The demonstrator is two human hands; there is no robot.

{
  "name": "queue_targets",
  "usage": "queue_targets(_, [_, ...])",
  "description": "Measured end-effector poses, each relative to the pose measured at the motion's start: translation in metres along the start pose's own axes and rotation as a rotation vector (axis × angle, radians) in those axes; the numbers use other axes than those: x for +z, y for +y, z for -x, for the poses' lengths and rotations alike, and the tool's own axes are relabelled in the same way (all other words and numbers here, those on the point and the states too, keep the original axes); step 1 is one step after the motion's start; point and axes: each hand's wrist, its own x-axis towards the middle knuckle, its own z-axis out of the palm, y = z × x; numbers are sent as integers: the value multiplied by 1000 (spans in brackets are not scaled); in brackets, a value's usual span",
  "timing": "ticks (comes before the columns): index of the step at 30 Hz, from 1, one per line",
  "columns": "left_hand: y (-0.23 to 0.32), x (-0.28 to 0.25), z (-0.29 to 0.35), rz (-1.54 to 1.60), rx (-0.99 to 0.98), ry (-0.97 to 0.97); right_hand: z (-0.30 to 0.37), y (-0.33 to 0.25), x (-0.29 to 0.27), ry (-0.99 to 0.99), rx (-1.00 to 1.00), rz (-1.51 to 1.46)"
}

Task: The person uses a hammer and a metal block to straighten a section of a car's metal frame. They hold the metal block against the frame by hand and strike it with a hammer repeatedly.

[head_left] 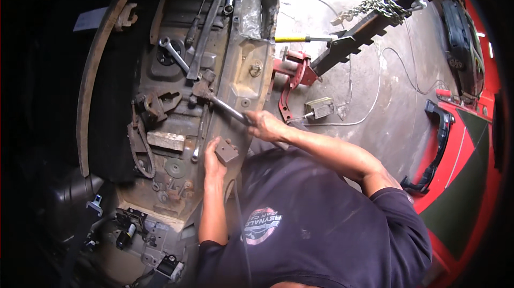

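Both arms reach forward, left hand [214,160] with fingers curled shut, right hand [264,125] clenched, elbow bent.

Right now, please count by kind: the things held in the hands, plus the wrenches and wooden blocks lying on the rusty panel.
Hammer-like tool, in right hand: 1
Metal block, in left hand: 1
Wrench: 1
Wooden block: 1
Total: 4
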Motion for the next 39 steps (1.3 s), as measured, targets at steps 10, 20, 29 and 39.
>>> queue_targets(10, [-29, 11, -5, -328, 207, 56, 57, 9, -36, -270, 90, -588])
queue_targets(20, [-39, 10, 6, -1698, 1172, 309, 260, 276, -7, 377, 382, 96])
queue_targets(29, [-77, 3, 38, -1604, 1316, 314, 492, 436, 110, 471, 964, -166])
queue_targets(39, [-164, 70, 140, -122, 196, -727, 407, 403, 108, 314, 556, -246])
